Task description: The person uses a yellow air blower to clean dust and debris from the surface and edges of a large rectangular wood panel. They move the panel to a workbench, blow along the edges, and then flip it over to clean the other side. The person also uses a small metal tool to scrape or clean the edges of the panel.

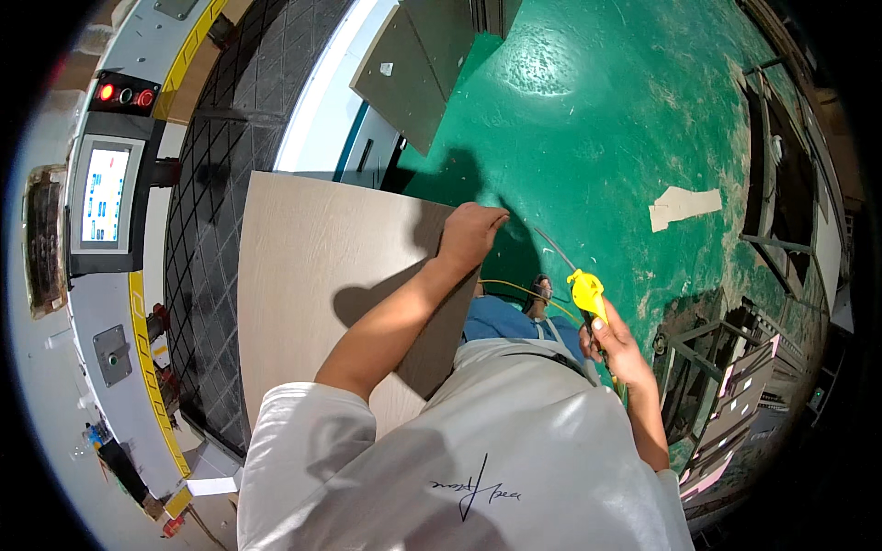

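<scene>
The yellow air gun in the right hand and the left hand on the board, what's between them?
Head view: green floor and a thin hose lie between the left hand and the air gun.

A grey machine with a lit control screen and two red buttons edges a black grid-patterned bed, while a pale paper scrap lies on the glossy green floor near metal racks.

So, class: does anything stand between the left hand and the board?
Nothing visible. The left hand already grips the right edge of the pale wooden board, with no object between them.
</scene>
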{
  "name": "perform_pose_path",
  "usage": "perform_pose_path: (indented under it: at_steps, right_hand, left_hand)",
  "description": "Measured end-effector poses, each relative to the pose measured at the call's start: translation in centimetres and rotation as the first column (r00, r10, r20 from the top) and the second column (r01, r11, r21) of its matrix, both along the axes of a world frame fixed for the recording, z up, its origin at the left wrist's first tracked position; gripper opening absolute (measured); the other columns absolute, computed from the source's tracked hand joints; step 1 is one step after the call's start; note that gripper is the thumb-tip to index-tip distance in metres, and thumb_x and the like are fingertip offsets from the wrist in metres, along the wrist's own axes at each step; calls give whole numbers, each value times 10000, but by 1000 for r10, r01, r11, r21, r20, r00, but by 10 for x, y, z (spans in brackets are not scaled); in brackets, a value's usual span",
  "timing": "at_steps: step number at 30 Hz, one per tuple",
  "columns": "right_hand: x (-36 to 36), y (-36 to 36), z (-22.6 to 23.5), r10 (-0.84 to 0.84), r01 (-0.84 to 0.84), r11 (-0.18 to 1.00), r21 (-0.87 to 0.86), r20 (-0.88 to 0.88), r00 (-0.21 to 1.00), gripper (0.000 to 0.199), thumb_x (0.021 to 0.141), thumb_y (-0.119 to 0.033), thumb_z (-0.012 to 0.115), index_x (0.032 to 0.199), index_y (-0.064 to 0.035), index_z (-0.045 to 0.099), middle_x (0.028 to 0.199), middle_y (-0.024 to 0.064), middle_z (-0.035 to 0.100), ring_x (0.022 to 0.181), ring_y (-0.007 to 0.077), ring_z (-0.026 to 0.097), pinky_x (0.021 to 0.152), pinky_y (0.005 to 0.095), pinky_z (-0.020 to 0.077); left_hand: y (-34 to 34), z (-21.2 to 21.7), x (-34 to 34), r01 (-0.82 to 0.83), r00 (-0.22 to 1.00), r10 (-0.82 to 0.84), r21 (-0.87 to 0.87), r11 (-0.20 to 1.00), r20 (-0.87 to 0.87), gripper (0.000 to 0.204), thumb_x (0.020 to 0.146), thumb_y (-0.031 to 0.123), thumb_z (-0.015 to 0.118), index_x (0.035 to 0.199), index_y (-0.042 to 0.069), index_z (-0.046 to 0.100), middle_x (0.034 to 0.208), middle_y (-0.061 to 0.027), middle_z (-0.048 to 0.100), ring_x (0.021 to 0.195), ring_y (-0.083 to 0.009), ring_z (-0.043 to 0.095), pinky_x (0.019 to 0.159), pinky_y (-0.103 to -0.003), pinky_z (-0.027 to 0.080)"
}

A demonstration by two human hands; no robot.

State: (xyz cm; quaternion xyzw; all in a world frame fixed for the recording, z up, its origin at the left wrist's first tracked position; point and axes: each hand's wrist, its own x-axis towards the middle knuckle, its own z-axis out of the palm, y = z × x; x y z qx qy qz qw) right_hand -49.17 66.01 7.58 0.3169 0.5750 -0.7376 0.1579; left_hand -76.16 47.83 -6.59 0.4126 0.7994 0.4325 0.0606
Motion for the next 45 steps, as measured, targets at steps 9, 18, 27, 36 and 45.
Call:
perform_pose_path:
  at_steps: [9, 18, 27, 36, 45]
  right_hand:
    - [4, -2, -2, 42, -40, 998, -38, 55, 998, 623, 1080, -390, 501, 1591, -93, 303, 692, -2, 441, 587, 88, 403, 536, 239, 349]
    - [-8, 3, -16, -49, 66, 975, -210, 83, 995, 341, 1066, -356, 504, 1241, -65, 533, 696, 40, 475, 574, 149, 445, 523, 279, 351]
    - [-159, -72, -37, 390, -372, 903, -214, 44, 920, 370, 1084, -357, 467, 1345, -95, 487, 670, 42, 470, 530, 145, 413, 499, 288, 340]
    - [-271, -231, -30, 563, -561, 795, -232, -66, 824, 260, 1086, -400, 454, 1113, -145, 502, 736, 41, 453, 542, 141, 428, 449, 245, 310]
    - [-232, -288, -4, 809, -788, 576, -220, 10, 588, 328, 1099, -356, 429, 1316, -113, 469, 760, 55, 503, 590, 164, 477, 510, 267, 368]
  left_hand:
    - [-20, 16, -22, 57, 996, -69, -221, 974, -48, 212, 848, 302, 760, 985, 142, 778, 982, -21, 743, 953, -249, 643, 901, -459, 416]
    - [-47, -2, -3, -9, 998, 5, -65, 998, -60, 245, 891, 151, 690, 1134, 121, 707, 1234, -106, 679, 1235, -289, 591, 1115, -494, 394]
    - [-253, -11, -127, -707, 699, 633, -454, 542, -333, 637, 1033, 433, 476, 1585, 135, 364, 1675, -136, 262, 1563, -309, 193, 1254, -570, 100]
    - [-402, -34, -72, -869, 257, 907, -491, 66, -334, 688, 1043, 529, 358, 1604, 133, 321, 1694, -121, 210, 1577, -329, 114, 1265, -546, 49]
    - [-599, -60, 141, -717, -344, 777, -388, -580, -527, 728, 991, 613, 412, 1549, 146, 438, 1677, -140, 257, 1570, -362, 127, 1207, -670, 77]
